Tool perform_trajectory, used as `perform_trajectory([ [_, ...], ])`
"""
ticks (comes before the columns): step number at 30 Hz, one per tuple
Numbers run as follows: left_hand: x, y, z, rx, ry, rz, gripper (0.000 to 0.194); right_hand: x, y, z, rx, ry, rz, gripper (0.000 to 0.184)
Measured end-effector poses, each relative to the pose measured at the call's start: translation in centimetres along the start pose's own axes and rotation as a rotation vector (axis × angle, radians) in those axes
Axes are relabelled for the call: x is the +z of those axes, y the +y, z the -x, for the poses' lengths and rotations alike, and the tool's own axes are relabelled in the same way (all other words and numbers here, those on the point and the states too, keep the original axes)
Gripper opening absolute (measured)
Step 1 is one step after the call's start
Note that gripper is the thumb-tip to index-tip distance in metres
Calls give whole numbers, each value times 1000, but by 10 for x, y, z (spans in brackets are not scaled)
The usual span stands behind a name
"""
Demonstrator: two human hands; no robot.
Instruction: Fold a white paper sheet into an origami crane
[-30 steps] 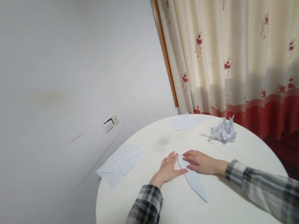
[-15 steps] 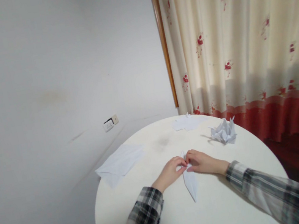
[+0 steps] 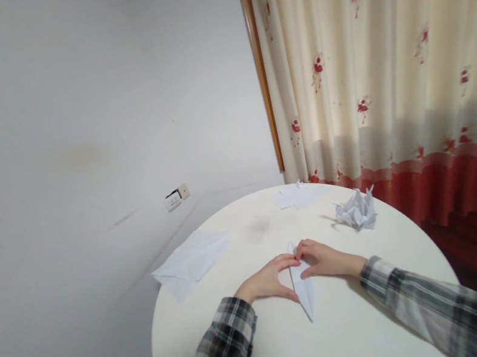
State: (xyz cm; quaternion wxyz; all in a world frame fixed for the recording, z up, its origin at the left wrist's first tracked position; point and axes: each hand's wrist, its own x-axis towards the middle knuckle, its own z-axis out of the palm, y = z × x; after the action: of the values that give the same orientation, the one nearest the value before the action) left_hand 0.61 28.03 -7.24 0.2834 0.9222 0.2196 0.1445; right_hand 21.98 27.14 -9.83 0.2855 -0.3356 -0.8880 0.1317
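A narrow strip of folded white paper (image 3: 303, 290), pointed at both ends, lies on the white round table (image 3: 278, 350). My left hand (image 3: 271, 278) is at its left edge, fingertips on the upper middle and thumb stretched down along the lower edge. From the right, my right hand (image 3: 323, 259) grips the upper part with curled fingers, its thumb touching the right edge. The fingertips of both hands meet near the upper middle and cover part of the folds there.
White paper sheets (image 3: 192, 259) lie at the table's left edge. More white paper (image 3: 299, 195) is at the far edge. A cluster of folded paper pieces with pointed tips (image 3: 357, 211) stands at the right. Behind are a wall socket (image 3: 173, 200) and a flowered curtain (image 3: 388, 84).
My left thumb has moved down along the paper's left edge, widening the gap from the fingers. My right hand and the paper have stayed nearly in place.
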Motion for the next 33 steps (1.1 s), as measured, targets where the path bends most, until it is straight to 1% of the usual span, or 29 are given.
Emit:
perform_trajectory([
  [6,1,-2,-1,-27,32,24,65,-1,-1,1,-8,7,-11,36],
  [11,-1,3,-2,-12,66,88,40,-5,-7,1,-18,8,-53,30],
  [13,0,4,-3,-32,97,99,32,-8,-10,1,-14,-8,-64,34],
  [15,1,6,-5,-64,128,112,30,-11,-14,1,-10,-24,-69,41],
  [18,3,7,-7,-79,152,122,33,-17,-19,2,-32,-45,-91,46],
  [21,3,7,-6,-73,163,104,33,-21,-22,3,-54,-66,-116,44],
  [23,2,6,-5,-57,147,79,31,-21,-22,4,-53,-68,-116,43],
  [24,2,5,-4,-47,131,63,35,-21,-21,4,-51,-67,-114,43],
  [27,0,2,0,-35,46,17,62,-20,-20,5,-44,-61,-114,42],
  [28,-1,1,1,-40,17,9,68,-20,-20,5,-45,-61,-117,41],
  [31,-2,-3,3,-51,-58,1,75,-20,-20,5,-54,-64,-129,39],
  [33,-3,-6,3,-43,-79,7,72,-20,-21,6,-61,-63,-133,39],
])
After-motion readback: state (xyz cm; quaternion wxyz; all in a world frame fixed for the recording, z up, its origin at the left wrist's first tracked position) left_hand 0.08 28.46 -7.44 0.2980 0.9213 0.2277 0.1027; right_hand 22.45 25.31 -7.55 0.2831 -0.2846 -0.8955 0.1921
